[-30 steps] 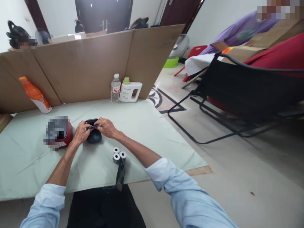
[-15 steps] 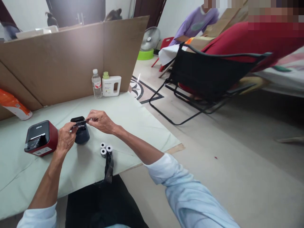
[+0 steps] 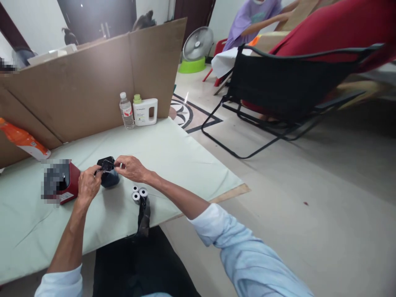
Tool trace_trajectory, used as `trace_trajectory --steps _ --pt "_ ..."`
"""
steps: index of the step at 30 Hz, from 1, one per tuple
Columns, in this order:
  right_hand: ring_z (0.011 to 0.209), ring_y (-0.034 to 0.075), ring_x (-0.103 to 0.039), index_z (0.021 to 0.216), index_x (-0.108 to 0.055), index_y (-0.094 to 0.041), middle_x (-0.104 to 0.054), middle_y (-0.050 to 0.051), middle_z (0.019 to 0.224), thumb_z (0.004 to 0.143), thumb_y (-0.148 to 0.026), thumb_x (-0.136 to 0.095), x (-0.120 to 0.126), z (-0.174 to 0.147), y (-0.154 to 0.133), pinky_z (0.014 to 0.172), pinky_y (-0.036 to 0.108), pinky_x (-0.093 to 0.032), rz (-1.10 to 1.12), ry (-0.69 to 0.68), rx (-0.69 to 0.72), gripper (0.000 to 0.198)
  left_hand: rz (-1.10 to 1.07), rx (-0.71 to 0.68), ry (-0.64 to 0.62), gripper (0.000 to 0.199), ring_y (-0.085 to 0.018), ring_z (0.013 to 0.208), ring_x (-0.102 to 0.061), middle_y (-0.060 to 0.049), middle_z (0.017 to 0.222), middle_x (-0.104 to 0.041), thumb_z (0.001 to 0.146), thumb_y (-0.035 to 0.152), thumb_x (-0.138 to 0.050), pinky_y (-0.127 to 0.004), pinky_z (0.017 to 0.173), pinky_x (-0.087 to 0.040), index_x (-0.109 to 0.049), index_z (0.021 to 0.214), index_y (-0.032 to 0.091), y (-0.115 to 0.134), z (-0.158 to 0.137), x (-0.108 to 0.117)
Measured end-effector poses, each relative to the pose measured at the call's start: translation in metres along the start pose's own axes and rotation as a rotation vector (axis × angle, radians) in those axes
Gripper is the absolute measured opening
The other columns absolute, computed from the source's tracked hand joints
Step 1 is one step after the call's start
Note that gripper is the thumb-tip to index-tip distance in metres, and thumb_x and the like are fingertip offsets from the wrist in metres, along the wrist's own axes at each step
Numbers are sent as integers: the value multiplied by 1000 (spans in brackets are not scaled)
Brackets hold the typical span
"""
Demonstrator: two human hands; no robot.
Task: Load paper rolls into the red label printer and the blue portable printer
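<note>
My left hand and my right hand are both closed in a pinch, gripping opposite edges of a small dark, shiny piece of film. They hold it over a small dark-blue device standing on the table, whose black top looks raised. Whether the film touches the device, I cannot tell. Left of my left hand stands a red and black boxy machine, partly blurred out. Nearer to me, several small white paper rolls stand upright beside a strip of crumpled black film.
At the back, a clear water bottle and a white jug with a green cap stand against a cardboard screen. An orange bottle leans at the left. Right of the table are a black folding chair, a fan and a co-worker's purple sleeve.
The film has turned from nearly edge-on to showing more of its dark face, still between both hands. My view has shifted slightly. The person in purple has stretched out an arm.
</note>
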State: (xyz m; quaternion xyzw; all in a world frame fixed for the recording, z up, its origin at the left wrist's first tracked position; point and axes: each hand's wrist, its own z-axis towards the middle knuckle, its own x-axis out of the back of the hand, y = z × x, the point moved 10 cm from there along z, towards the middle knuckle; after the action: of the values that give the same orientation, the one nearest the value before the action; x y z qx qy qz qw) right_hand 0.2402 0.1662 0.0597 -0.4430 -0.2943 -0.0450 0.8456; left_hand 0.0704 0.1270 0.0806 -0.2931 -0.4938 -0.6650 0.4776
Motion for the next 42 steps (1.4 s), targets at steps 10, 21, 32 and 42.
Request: trace_trajectory --steps 10,21,32,42 --pt "71 12 -61 103 -72 -19 -74 2 90 91 -18 -62 31 -28 34 71 25 -47 88 116 -101 16 -162 -245 -166 23 -25 97 -71 -6 102 -79 90 25 -56 -34 91 -52 -78 98 23 60 3 -27" --pt "68 16 -56 77 -63 -21 -63 1 74 92 -23 -56 81 -152 51 66 28 -45 -7 251 -200 17 -187 -591 -535 25 -23 95 -69 -6 101 -74 88 13 -58 -35 90 -52 -77 99 24 161 -26 -104" --pt "85 23 -59 81 -66 -21 -70 8 89 93 -14 -58 54 -193 38 81 37 -47 -355 167 -121 16 -133 -627 -723 34 -24 97 -70 -6 108 -77 83 17 -62 -35 91 -53 -77 112 25 165 -37 -137" --pt "92 26 -59 91 -71 -21 -72 8 97 87 -17 -71 36 -202 16 81 40 -44 -471 137 -57 5 -240 -646 -876 44 -25 112 -71 -7 125 -77 85 19 -60 -35 101 -52 -73 127 22 170 -54 -130"
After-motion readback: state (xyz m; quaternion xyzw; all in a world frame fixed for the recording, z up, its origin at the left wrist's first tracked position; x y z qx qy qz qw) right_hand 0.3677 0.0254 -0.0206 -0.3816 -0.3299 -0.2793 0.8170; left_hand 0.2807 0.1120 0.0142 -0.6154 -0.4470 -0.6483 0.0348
